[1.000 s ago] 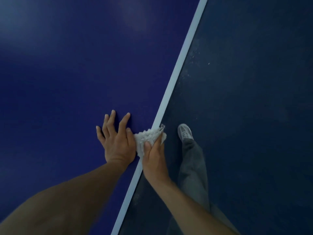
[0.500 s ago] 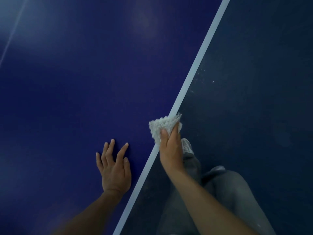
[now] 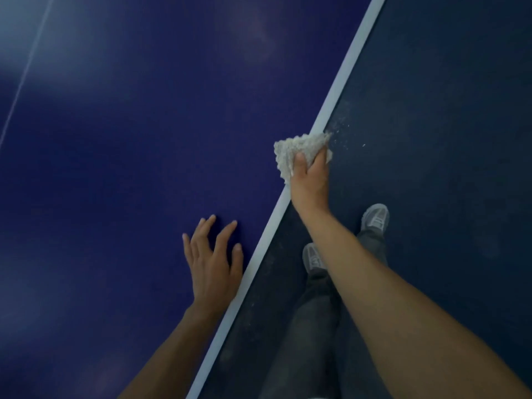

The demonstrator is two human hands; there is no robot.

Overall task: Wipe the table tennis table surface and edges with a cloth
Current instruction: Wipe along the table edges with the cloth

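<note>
The blue table tennis table [image 3: 138, 145] fills the left of the head view, and its white edge line [image 3: 339, 82] runs diagonally from top right to bottom centre. My right hand [image 3: 310, 182] grips a crumpled white cloth [image 3: 293, 149] wrapped over that edge, thumb on top, fingers hidden behind the side. My left hand [image 3: 213, 263] rests flat on the blue surface just inside the edge, fingers spread, well behind the cloth.
Dark speckled floor [image 3: 446, 168] lies to the right of the table. My grey-trousered legs and two grey shoes [image 3: 374, 218] stand beside the edge. A thin white centre line [image 3: 26, 70] crosses the table at far left. Pale specks dot the floor near the cloth.
My right hand has slid the cloth forward along the table edge, away from my left hand. My feet have stepped along the table. The left hand stays flat on the surface.
</note>
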